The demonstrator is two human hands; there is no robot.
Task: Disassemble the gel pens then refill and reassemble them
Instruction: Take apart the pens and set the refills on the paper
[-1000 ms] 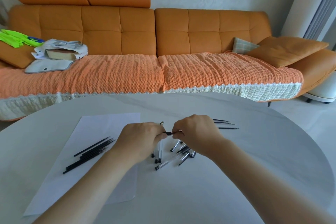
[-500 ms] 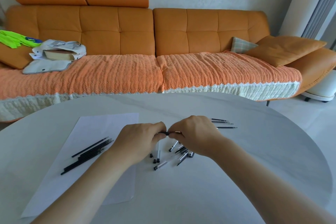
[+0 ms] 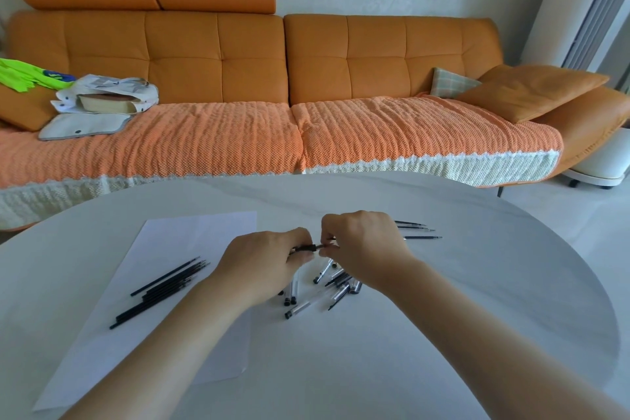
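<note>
My left hand and my right hand meet over the white table, both pinching one gel pen held level between them; only its short black middle shows. Under and just nearer than my hands lies a heap of clear pen barrels and black parts. Several black refills lie side by side on a white sheet of paper to the left. A few more thin refills lie beyond my right hand.
An orange sofa with a woven orange cover stands behind the table. A bag with a book and a green item lie on its left end, cushions on its right. The table's curved edge runs along the right.
My hands have drawn closer together on the pen, so less of it shows between them. The parts on the table lie as before.
</note>
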